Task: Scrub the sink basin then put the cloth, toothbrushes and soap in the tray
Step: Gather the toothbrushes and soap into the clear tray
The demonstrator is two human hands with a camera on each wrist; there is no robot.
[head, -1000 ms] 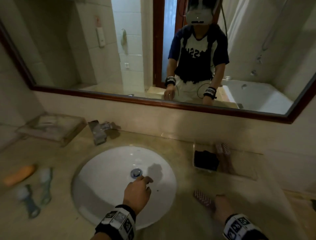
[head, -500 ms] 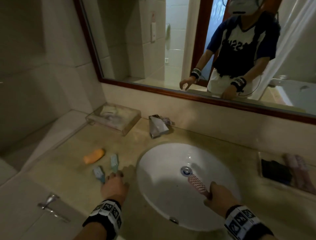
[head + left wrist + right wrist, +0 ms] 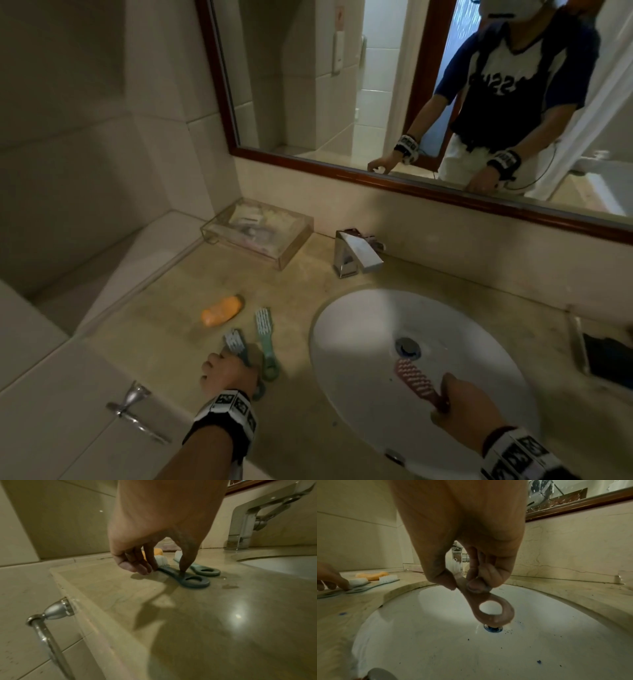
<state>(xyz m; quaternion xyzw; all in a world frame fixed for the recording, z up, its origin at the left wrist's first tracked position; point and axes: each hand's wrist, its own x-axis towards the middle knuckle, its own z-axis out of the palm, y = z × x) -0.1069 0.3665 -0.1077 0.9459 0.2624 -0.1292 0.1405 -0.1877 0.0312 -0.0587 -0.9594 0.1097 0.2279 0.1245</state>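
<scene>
My left hand (image 3: 233,363) is on the counter left of the white sink basin (image 3: 359,404). Its thumb and fingers (image 3: 137,566) pinch the dark blue toothbrush (image 3: 193,580), which lies flat on the counter. Just to its right lies a light green toothbrush (image 3: 263,329), and behind them the orange soap (image 3: 222,310). My right hand (image 3: 445,394) holds a pink toothbrush (image 3: 412,375) by its handle over the basin, near the drain (image 3: 407,346). In the right wrist view the pink toothbrush's ring end (image 3: 494,609) hangs above the drain. A black cloth (image 3: 609,356) lies in the tray (image 3: 579,346) at the right edge.
A chrome faucet (image 3: 356,251) stands behind the basin. A clear box (image 3: 291,253) with small items sits at the back left against the wall. A chrome towel bar (image 3: 137,414) sticks out below the counter's left edge. The mirror runs above the counter.
My view has swung left. My left hand went from over the basin to the toothbrushes on the left counter. My right hand carried the pink toothbrush from the right counter to over the basin.
</scene>
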